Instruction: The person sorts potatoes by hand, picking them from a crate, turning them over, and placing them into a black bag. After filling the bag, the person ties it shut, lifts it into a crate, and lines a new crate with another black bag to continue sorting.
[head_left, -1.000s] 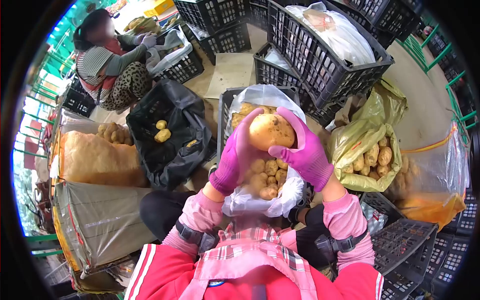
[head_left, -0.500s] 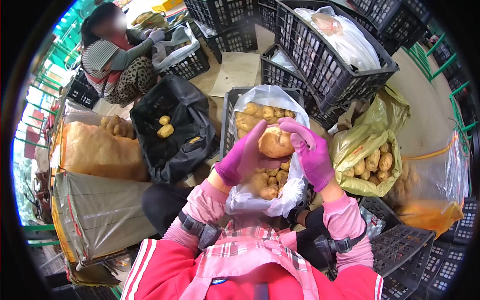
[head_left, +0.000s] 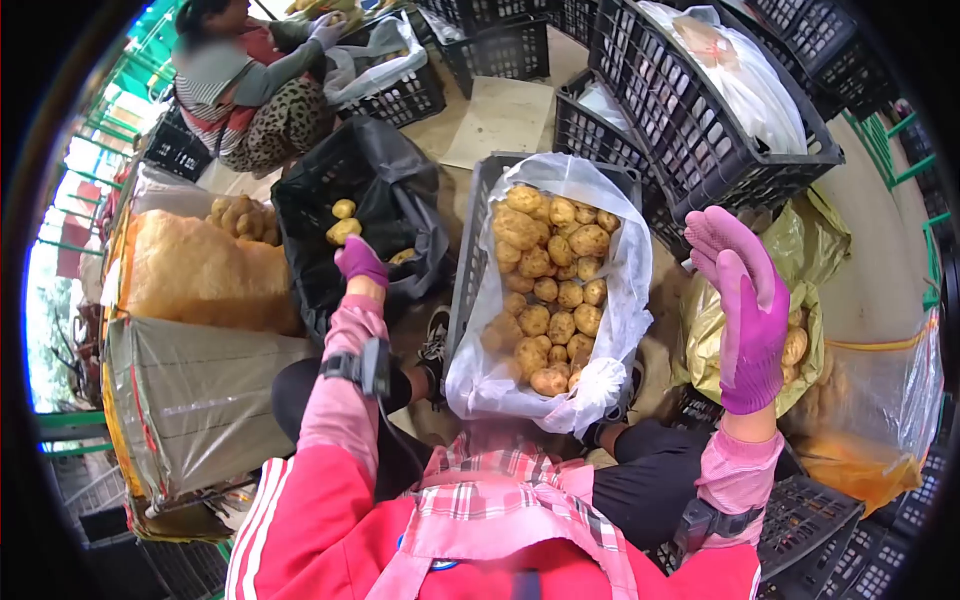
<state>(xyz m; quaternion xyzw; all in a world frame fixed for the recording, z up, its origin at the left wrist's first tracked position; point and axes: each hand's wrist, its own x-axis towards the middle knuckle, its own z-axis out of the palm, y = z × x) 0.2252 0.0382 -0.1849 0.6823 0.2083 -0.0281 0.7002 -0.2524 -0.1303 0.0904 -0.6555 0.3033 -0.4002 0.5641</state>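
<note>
The left hand [head_left: 360, 260] is stretched out over the black bag [head_left: 390, 170]. Its grip is curled, and I cannot tell if it holds anything. Two loose potatoes [head_left: 343, 222] lie just beyond its fingers, away from the body. The right hand [head_left: 745, 310] is raised right of the white bag [head_left: 628, 300], its grip spread wide and empty.

the left hand [head_left: 360, 260] shows only its back over the black bag [head_left: 400, 165], so its fingers and anything in them are hidden. the right hand [head_left: 748, 310] covers much of the yellow bag [head_left: 810, 220] and its potatoes [head_left: 795, 345]. the co-worker [head_left: 250, 85] is cut off at the head by the top edge.
</note>
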